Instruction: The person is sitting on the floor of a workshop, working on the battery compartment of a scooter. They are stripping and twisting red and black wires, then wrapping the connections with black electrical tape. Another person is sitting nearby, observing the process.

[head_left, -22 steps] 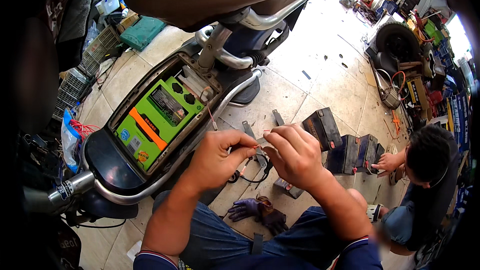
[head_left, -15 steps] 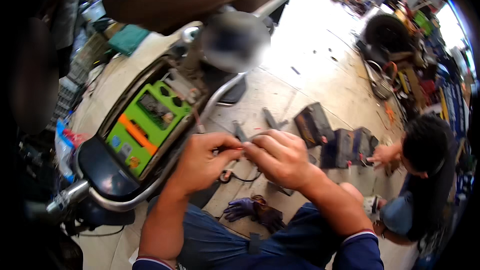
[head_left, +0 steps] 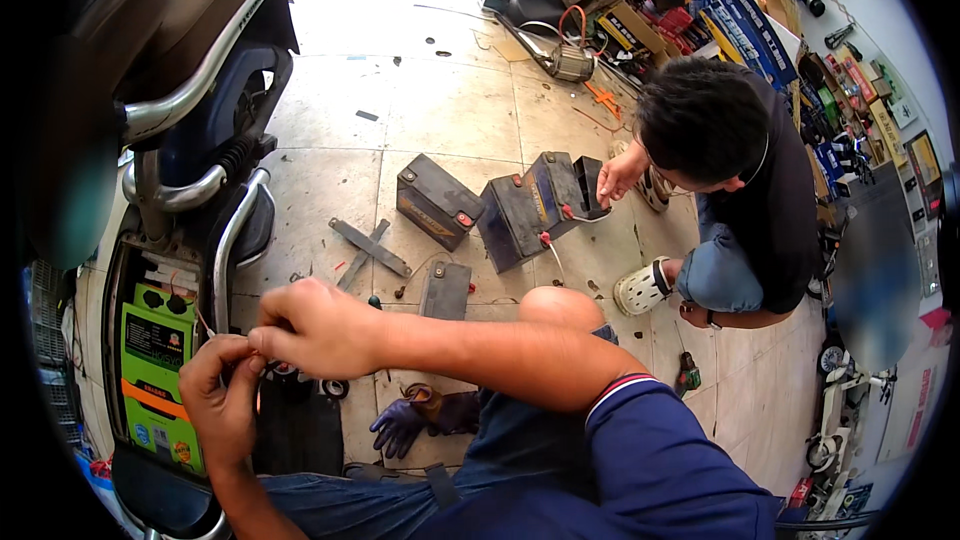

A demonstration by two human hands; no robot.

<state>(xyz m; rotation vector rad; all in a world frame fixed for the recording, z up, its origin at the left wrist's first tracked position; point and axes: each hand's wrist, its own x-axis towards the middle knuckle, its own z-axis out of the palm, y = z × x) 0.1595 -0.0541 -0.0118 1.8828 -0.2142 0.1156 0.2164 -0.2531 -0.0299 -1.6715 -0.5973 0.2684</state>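
Note:
My left hand [head_left: 225,405] is closed at the open battery bay of an electric scooter [head_left: 200,180], pinching a thin wire [head_left: 203,326] beside the green battery with an orange strap [head_left: 150,350]. My right hand [head_left: 315,330] reaches across from the right, fingers bent to meet the left fingertips; whatever it pinches is hidden. Below the hands lie purple and brown gloves [head_left: 420,425].
Dark batteries [head_left: 435,200] and crossed metal bars [head_left: 370,248] sit on the tiled floor. A co-worker [head_left: 765,190] crouches right, one hand [head_left: 620,172] at the batteries. A cordless drill [head_left: 688,372] lies nearby; piled clutter [head_left: 740,35] lines the wall.
My view has swung right, so the scooter and both hands now appear farther left. My hands still meet at the fingertips, with the right forearm now lying crosswise in view.

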